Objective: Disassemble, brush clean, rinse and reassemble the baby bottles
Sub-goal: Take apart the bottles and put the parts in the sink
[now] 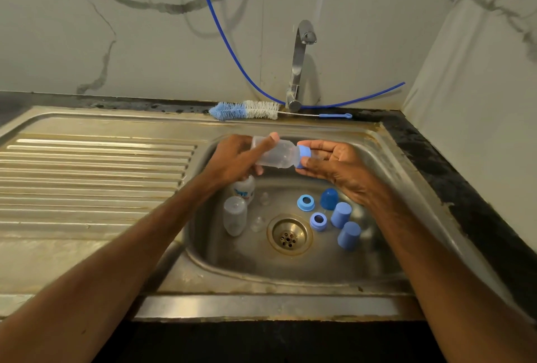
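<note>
Dim warm light, soft shadows, sharp focus, wide-angle bending at edges.

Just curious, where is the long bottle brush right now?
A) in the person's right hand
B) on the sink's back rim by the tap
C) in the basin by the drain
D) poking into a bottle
B: the bottle brush lies on the sink rim beside the tap; the left hand grips the bottle and the right hand pinches its blue ring.

My left hand point(232, 159), gripping the clear bottle point(276, 154), hides the printed bottle point(246, 190) in part; its print is too small to read. My right hand point(334, 165), pinching the blue collar point(304, 152), leaves the teat end unclear
</note>
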The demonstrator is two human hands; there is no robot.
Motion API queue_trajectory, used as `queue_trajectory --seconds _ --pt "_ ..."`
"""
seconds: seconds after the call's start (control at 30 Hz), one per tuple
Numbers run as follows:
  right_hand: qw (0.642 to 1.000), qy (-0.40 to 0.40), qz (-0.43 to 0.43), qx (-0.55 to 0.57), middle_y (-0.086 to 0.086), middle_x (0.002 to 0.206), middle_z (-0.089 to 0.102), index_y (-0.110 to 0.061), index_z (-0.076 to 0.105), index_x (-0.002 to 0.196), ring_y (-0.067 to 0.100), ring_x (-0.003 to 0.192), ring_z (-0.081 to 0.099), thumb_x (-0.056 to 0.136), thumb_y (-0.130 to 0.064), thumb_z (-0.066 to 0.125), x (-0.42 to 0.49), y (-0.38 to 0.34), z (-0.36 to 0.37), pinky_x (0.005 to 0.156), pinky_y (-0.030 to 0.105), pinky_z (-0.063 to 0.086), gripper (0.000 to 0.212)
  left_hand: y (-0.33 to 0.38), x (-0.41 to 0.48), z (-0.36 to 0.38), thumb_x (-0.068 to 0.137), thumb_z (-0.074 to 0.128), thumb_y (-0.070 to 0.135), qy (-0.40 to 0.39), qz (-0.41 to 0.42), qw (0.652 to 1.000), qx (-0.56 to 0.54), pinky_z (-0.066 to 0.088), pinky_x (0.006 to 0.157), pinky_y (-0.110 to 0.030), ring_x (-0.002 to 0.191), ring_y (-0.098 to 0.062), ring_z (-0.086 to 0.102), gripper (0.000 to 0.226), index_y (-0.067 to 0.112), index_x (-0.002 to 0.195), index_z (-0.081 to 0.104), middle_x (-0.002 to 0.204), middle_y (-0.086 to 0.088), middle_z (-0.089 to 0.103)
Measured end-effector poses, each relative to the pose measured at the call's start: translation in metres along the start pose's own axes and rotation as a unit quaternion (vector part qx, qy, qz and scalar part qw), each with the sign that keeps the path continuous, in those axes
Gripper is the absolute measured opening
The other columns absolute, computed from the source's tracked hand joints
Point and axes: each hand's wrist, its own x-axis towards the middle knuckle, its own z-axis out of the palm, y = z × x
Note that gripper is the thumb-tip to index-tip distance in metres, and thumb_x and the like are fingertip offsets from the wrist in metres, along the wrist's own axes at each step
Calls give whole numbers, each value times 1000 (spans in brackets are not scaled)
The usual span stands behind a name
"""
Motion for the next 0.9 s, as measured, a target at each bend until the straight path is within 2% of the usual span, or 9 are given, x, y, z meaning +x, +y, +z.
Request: queue_trajectory --seconds 0.07,0.17,0.23,0.33,0.43,0.53,0.63,0.8,0.9 --pt "998 -8 -41 -42 9 115 75 -6 65 127 23 105 73 84 5 74 -1 3 6 85 27 60 45 -1 0 -4 95 46 73 71 -2 997 41 50 52 -22 43 -9 58 68 13 72 72 54 -4 66" --pt "994 3 -84 -68 8 119 74 -4 65 126 20 109 72 83 7 75 1 8 8 91 29 59 46 -1 5 -22 96 44 70 118 -35 991 55 48 53 -19 42 -8 58 73 11 61 65 51 0 61" --pt "989 1 -94 -111 8 118 74 -6 67 124 21 110 71 80 6 78 4 13 6 96 33 58 47 2 5 -35 97 47 67 53 -13 992 116 47 56 -19 39 -8 56 70 13 58 66 49 -1 63" --pt "960 -12 -105 -258 -4 115 75 -19 72 118 12 107 70 75 -4 86 8 22 8 98 35 56 47 4 -3 -36 92 57 68 -60 14 980 190 44 49 -12 42 -5 58 60 18 61 69 51 3 64" --pt "927 -33 -100 -361 -10 108 74 -22 74 113 9 101 69 72 -8 88 8 29 14 96 37 56 45 0 -13 -24 85 60 75 -124 30 958 256 42 52 -18 46 -3 58 60 20 62 67 53 7 63" --pt "915 -56 -85 -391 -15 104 71 -22 75 111 7 95 68 72 -10 88 4 28 19 87 32 59 43 0 -21 -18 82 69 70 -149 -34 958 242 41 48 -15 44 -2 55 57 18 58 68 50 7 63" --pt "909 -61 -83 -404 -14 105 70 -22 75 111 5 95 66 72 -13 89 5 28 19 84 25 56 42 -4 -25 -14 70 80 69 -124 -56 961 242 43 50 -21 47 -7 53 57 14 60 71 53 3 65" --pt "904 -60 -73 -416 -11 102 72 -24 76 110 4 91 66 72 -18 90 9 32 16 79 21 55 42 -3 -38 -13 54 94 59 -157 -112 933 304 46 53 -22 47 -8 55 52 15 60 68 52 6 62" --pt "901 -67 -68 -422 -11 98 73 -24 76 109 6 90 67 71 -20 91 11 34 16 77 20 54 40 -9 -47 0 49 98 52 -178 -156 911 338 59 73 -30 75 -13 67 62 17 88 65 87 2 73"
